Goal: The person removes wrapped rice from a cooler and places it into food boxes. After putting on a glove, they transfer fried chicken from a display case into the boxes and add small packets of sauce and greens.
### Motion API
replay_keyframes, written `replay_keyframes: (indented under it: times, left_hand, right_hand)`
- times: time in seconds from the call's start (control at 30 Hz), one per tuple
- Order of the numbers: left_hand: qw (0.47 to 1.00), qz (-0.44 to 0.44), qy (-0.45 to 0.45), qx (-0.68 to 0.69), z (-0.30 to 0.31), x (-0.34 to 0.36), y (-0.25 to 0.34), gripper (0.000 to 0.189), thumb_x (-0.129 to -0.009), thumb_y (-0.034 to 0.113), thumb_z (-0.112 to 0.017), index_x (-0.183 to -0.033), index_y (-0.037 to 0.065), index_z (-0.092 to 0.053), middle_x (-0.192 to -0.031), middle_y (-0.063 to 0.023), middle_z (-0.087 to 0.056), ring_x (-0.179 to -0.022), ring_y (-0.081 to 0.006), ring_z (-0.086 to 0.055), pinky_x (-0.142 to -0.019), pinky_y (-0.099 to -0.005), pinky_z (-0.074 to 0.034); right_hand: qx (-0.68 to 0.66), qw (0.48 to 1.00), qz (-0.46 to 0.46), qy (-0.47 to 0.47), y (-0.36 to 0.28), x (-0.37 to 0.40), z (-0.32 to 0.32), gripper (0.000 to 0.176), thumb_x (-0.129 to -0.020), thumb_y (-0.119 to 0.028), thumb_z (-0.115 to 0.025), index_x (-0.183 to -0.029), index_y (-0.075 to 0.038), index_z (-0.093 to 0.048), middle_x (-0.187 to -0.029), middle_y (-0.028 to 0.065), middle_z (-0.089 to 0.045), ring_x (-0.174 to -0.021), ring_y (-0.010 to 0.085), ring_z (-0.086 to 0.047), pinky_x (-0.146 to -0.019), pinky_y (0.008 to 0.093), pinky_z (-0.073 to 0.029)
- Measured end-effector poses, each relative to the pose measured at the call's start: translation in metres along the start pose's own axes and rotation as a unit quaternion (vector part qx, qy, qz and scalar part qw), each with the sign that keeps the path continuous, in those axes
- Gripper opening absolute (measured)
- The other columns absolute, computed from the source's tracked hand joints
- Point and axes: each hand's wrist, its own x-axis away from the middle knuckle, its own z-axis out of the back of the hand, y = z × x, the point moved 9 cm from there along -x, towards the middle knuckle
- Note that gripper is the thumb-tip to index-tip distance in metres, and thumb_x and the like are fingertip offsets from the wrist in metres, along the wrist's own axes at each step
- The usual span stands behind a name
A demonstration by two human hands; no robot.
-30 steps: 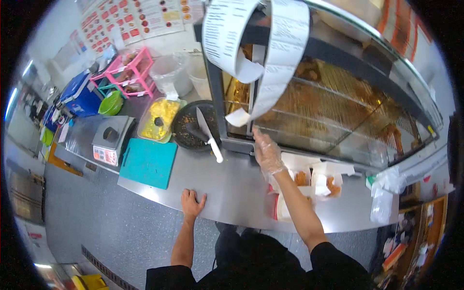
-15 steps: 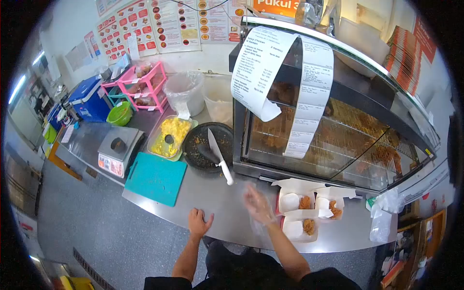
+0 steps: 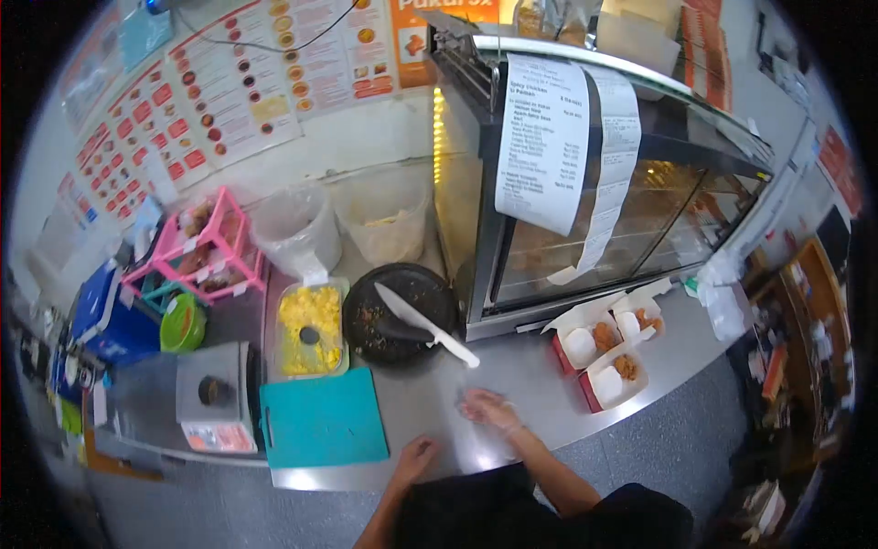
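My left hand [image 3: 418,457] is at the front edge of the steel counter, right of the teal cutting board [image 3: 325,419]; its fingers look curled and partly hidden. My right hand [image 3: 489,409] hovers over the counter with fingers apart and a thin clear glove around it, holding nothing visible. Beyond it, a knife with a white handle [image 3: 455,349] lies across a dark stone mortar [image 3: 399,314] beside a dark pestle. To the right stand open boxes [image 3: 606,379] with white portions and fried chicken [image 3: 626,368].
A glass display case [image 3: 585,247] with hanging receipts [image 3: 544,146] stands behind the boxes. Left are a tray of yellow food [image 3: 311,316], a scale [image 3: 215,398], a green basket [image 3: 183,323] and a pink rack [image 3: 208,242]. Plastic bags [image 3: 724,306] lie far right.
The view has turned and shifted, moving the boxes and case within it. My left hand has drawn back and its fingers are less spread. My right hand remains over the counter.
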Motion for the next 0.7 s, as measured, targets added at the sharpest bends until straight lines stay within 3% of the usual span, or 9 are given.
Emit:
replay_keyframes:
  times: [0.13,0.2,0.27,0.33,0.43,0.5,0.57,0.63,0.7]
  left_hand:
    - [0.998,-0.036,0.024,-0.043,0.081,0.005,0.027,0.014,-0.090,0.014,-0.065,-0.095,0.001,-0.064,-0.087,-0.0036,-0.065,-0.080,-0.0113,-0.059,-0.074,-0.0278,-0.048]
    - [0.999,-0.032,0.022,-0.036,0.110,0.003,0.030,0.013,-0.090,0.014,-0.064,-0.095,0.001,-0.064,-0.084,-0.0032,-0.064,-0.079,-0.0112,-0.059,-0.073,-0.0275,-0.048]
    - [0.995,-0.043,0.067,-0.065,0.137,-0.013,0.050,0.015,-0.090,0.015,-0.066,-0.091,0.000,-0.064,-0.082,-0.0044,-0.067,-0.077,-0.0112,-0.060,-0.072,-0.0273,-0.049]
    - [0.989,-0.110,0.037,-0.095,0.147,-0.037,0.071,0.013,-0.090,0.014,-0.066,-0.090,0.001,-0.063,-0.079,-0.0065,-0.065,-0.074,-0.0127,-0.060,-0.069,-0.0286,-0.048]
    - [0.942,-0.258,0.073,-0.201,0.176,-0.076,0.129,0.013,-0.090,0.014,-0.064,-0.091,0.001,-0.061,-0.079,-0.0088,-0.061,-0.076,-0.0155,-0.060,-0.069,-0.0298,-0.047]
    - [0.954,-0.207,0.172,-0.133,0.215,-0.099,0.174,0.015,-0.093,0.015,-0.061,-0.091,0.001,-0.060,-0.084,-0.0070,-0.062,-0.082,-0.0153,-0.059,-0.072,-0.0291,-0.047]
    - [0.929,-0.279,0.240,-0.033,0.269,-0.145,0.168,0.017,-0.095,0.018,-0.059,-0.093,0.001,-0.060,-0.090,-0.0054,-0.062,-0.086,-0.0145,-0.057,-0.074,-0.0280,-0.045]
    - [0.929,-0.273,0.248,-0.015,0.284,-0.160,0.211,0.017,-0.095,0.018,-0.059,-0.094,0.001,-0.060,-0.091,-0.0046,-0.062,-0.087,-0.0140,-0.057,-0.074,-0.0275,-0.046]
    - [0.930,-0.259,0.261,-0.001,0.290,-0.164,0.218,0.017,-0.096,0.018,-0.059,-0.096,0.002,-0.060,-0.092,-0.0038,-0.062,-0.087,-0.0135,-0.057,-0.074,-0.0270,-0.046]
  right_hand:
    - [0.070,0.995,0.040,0.059,0.004,0.000,-0.067,0.036,-0.092,-0.022,-0.066,-0.124,-0.008,-0.058,-0.109,0.0055,-0.067,-0.098,0.0150,-0.063,-0.086,0.0325,-0.053]
    - [0.106,0.980,0.165,0.026,0.019,0.007,-0.087,0.039,-0.092,-0.024,-0.066,-0.126,-0.007,-0.057,-0.113,0.0063,-0.065,-0.101,0.0177,-0.063,-0.088,0.0344,-0.052]
    - [0.109,0.977,0.170,0.062,0.004,0.042,-0.102,0.038,-0.092,-0.023,-0.065,-0.125,-0.004,-0.058,-0.117,0.0086,-0.065,-0.103,0.0202,-0.062,-0.090,0.0342,-0.051]
    - [0.458,0.869,0.125,0.136,-0.010,0.069,-0.098,0.038,-0.093,-0.030,-0.064,-0.127,-0.012,-0.059,-0.117,0.0068,-0.066,-0.103,0.0174,-0.062,-0.092,0.0314,-0.049]
    - [0.334,0.915,0.047,0.221,-0.004,0.101,-0.063,0.039,-0.094,-0.034,-0.060,-0.125,-0.011,-0.060,-0.116,0.0090,-0.067,-0.102,0.0183,-0.063,-0.091,0.0311,-0.049]
    - [0.319,0.906,0.087,0.263,0.001,0.119,-0.033,0.040,-0.093,-0.035,-0.061,-0.123,-0.009,-0.061,-0.113,0.0103,-0.068,-0.099,0.0185,-0.064,-0.089,0.0318,-0.050]
    - [0.308,0.893,0.131,0.302,-0.006,0.138,-0.013,0.040,-0.092,-0.036,-0.061,-0.120,-0.007,-0.063,-0.109,0.0115,-0.069,-0.096,0.0187,-0.065,-0.087,0.0325,-0.051]
    - [0.282,0.877,0.087,0.379,-0.011,0.155,0.005,0.032,-0.094,-0.023,-0.060,-0.116,0.000,-0.062,-0.095,0.0077,-0.069,-0.086,0.0132,-0.064,-0.081,0.0287,-0.052]
    - [0.244,0.882,0.101,0.390,-0.009,0.156,0.006,0.031,-0.094,-0.023,-0.061,-0.115,0.000,-0.063,-0.095,0.0078,-0.069,-0.086,0.0127,-0.063,-0.080,0.0280,-0.051]
